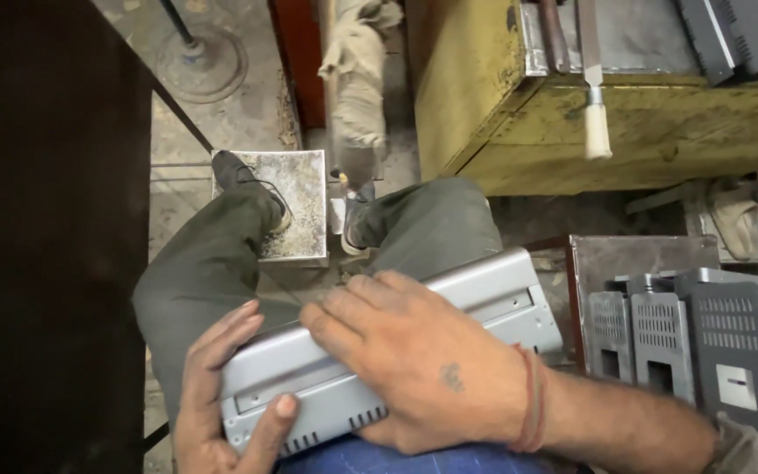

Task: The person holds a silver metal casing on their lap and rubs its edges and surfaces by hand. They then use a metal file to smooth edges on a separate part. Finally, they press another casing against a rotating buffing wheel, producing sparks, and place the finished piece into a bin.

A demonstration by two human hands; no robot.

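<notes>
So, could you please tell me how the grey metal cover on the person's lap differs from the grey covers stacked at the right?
The lap cover lies flat across the thighs, gripped by the left hand and right hand; the stacked covers stand upright in a row, untouched. The lap cover shows long slots, the stacked covers square vent grids. Both are grey sheet metal.

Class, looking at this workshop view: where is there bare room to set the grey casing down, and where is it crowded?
Bare floor lies left of the metal block. The dark metal sheet is partly bare. Stacked grey casings crowd the right; both hands hold the casing.
</notes>
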